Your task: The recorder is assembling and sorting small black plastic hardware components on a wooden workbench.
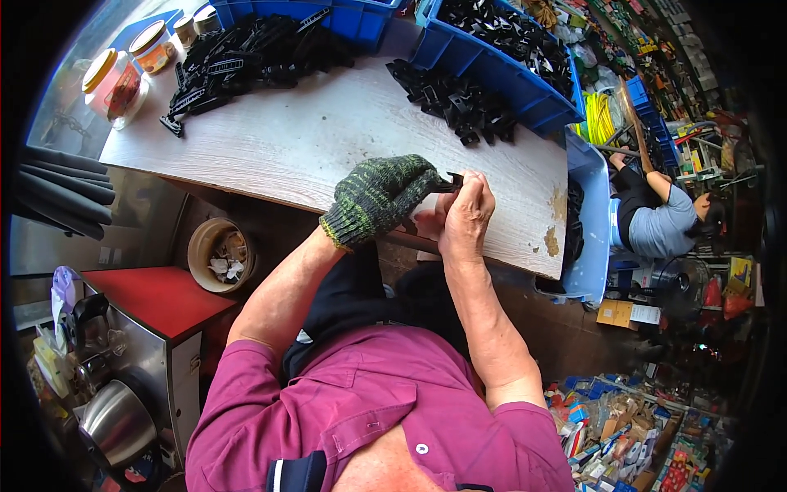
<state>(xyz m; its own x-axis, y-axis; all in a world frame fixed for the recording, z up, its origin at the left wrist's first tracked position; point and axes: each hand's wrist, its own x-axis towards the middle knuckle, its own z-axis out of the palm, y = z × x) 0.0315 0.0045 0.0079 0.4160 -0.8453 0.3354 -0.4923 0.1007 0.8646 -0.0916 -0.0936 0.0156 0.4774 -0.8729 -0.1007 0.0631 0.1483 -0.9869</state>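
Green-knit-gloved left hand and bare right hand: fingers closed on one small black plastic piece above the pale wooden worktop. Black plastic strip heap at its ten o'clock, short black part heap at twelve; finished share indeterminable.

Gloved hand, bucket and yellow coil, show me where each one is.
Gloved hand point(379, 198): head view, on the back of the glove.
Bucket point(199, 262): head view, on its wall, left of the scraps inside.
Yellow coil point(602, 120): head view, on its looped strands.
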